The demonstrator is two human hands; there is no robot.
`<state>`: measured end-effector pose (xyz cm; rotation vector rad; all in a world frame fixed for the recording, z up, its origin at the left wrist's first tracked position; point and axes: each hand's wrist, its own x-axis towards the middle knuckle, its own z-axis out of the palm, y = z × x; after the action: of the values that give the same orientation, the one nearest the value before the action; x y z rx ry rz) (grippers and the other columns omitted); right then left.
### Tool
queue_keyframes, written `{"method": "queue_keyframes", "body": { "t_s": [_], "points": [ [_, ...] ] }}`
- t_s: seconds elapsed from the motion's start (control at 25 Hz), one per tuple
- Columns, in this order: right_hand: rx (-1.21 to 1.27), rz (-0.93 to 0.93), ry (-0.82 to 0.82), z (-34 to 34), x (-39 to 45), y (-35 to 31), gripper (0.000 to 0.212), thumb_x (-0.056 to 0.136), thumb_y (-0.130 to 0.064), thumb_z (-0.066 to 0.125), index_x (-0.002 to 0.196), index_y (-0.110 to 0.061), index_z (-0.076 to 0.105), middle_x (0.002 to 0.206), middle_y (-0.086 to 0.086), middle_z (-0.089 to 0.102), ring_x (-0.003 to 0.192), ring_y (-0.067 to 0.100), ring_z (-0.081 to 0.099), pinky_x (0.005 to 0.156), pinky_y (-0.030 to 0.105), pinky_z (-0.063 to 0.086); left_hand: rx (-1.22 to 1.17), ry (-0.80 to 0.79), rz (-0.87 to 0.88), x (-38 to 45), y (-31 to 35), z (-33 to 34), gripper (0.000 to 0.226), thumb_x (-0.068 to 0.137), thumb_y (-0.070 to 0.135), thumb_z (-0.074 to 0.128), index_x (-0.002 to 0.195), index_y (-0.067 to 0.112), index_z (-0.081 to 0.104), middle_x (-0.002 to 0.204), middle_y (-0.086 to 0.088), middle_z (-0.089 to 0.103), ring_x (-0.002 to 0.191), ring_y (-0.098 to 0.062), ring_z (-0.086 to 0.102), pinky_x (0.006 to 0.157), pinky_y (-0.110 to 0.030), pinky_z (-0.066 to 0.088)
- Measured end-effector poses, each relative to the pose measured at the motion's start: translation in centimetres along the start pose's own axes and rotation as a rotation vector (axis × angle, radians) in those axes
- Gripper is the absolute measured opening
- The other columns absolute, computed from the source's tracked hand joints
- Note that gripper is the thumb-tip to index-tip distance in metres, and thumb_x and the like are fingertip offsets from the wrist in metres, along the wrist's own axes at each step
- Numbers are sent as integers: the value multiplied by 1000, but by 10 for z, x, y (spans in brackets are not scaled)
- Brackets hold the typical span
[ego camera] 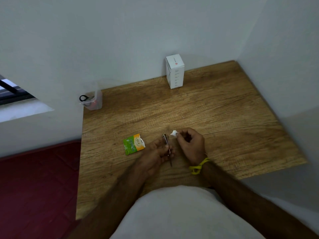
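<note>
Nearest, at 6 o'clock, the person's white garment (181,213) fills the lower edge, and both bare forearms reach forward from it over the wooden worktop (224,118). A yellow thread (198,167) is tied round the right wrist.

At the middle of the near worktop, the left hand (156,152) has its fingers curled round a slim metal tool (167,141). The tool points toward 12 o'clock with its tip clear of the fingers. Its exact kind is too small to tell. Just at 3 o'clock of it, the right hand (190,145) is curled loosely. Thumb and forefinger pinch a small white wad (174,133), held close beside the tool's tip. Whether wad and tip touch cannot be told.

At 9 o'clock of the left hand, just beside it, a torn green-and-orange sachet (133,144) lies flat on the wood. Beyond the worktop's left edge, at 8 o'clock, is a dark red mattress (38,187).

Farther off, at 10 o'clock, a clear plastic container (94,102) stands at the worktop's back left corner against the wall, with black-handled scissors (83,98) inside. At 12 o'clock a white carton (175,71) stands upright against the wall. A window (12,94) shows far out at 9 o'clock.
</note>
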<state>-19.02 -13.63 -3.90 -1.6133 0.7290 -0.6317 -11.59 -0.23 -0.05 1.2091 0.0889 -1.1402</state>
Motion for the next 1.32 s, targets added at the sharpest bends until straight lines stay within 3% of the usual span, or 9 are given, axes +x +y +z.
{"method": "queue_keyframes", "body": {
  "t_s": [0.16, 0.28, 0.4, 0.6, 0.72, 0.88, 0.96, 1.04, 1.32],
  "points": [
    [-31, -47, -70, 9, -2, 5, 7, 87, -6, 72, 89, -13, 73, 80, -2, 73, 75, 16, 69, 69, 28, 57, 248, -10, 34, -5, -5, 8, 37, 102, 2, 36, 129, 17, 56, 73, -6, 58, 65, -17, 58, 64, -33, 51],
    [-100, -110, -118, 7, -3, 6, 10, 88, -5, 69, 92, -14, 73, 82, -5, 72, 76, 11, 69, 70, 28, 57, 489, 15, 100, -5, -5, 11, 27, 107, 16, 37, 131, 14, 50, 68, -4, 54, 57, -14, 55, 55, -30, 49],
    [-112, -124, -129, 6, -1, 4, 8, 89, -6, 69, 92, -12, 72, 81, -4, 72, 75, 11, 68, 69, 27, 56, 583, 27, 65, -2, -1, 9, 27, 108, 19, 35, 125, 6, 52, 69, -7, 61, 53, -12, 57, 50, -25, 49],
    [-88, -64, 118, 7, 4, 8, 9, 90, -8, 68, 96, -13, 73, 88, -3, 72, 83, 8, 68, 75, 28, 57, 511, -24, -7, 1, 0, -3, 32, 108, 23, 34, 122, 4, 56, 78, -11, 73, 61, -14, 63, 59, -25, 51],
    [-217, -150, 157, 8, 5, 10, 18, 92, -7, 66, 108, -7, 73, 99, 3, 73, 92, 11, 68, 82, 27, 57, 448, -85, 13, -3, -3, -4, 30, 108, 22, 37, 125, 3, 53, 83, -13, 74, 63, -15, 65, 60, -23, 52],
    [-447, -551, -27, 11, 2, 9, 17, 89, 2, 64, 104, -2, 72, 100, 9, 71, 94, 17, 64, 84, 29, 52, 449, -114, 70, 0, -5, -5, 29, 108, 15, 36, 123, 0, 56, 88, -21, 74, 66, -19, 68, 63, -24, 54],
    [-550, -665, -107, 9, 2, 12, 16, 94, -6, 58, 102, -2, 72, 100, 10, 68, 95, 21, 62, 84, 32, 51, 465, -120, 102, -1, -6, -4, 30, 108, 13, 36, 121, -1, 58, 89, -25, 72, 65, -21, 68, 64, -25, 55],
    [-583, -697, -160, 4, 4, 15, 23, 98, -14, 53, 103, -4, 72, 101, 10, 65, 96, 21, 59, 84, 31, 48, 466, -101, 116, -3, -7, -3, 28, 107, 12, 37, 121, 0, 58, 85, -23, 71, 60, -18, 66, 61, -24, 54],
    [-610, -691, -264, 0, 5, 19, 25, 98, -14, 47, 107, -7, 69, 98, 9, 64, 91, 22, 58, 82, 33, 45, 425, -48, 152, -3, -8, -3, 24, 107, 12, 37, 122, 3, 54, 72, -14, 68, 51, -13, 61, 52, -21, 50]
  ]
}}
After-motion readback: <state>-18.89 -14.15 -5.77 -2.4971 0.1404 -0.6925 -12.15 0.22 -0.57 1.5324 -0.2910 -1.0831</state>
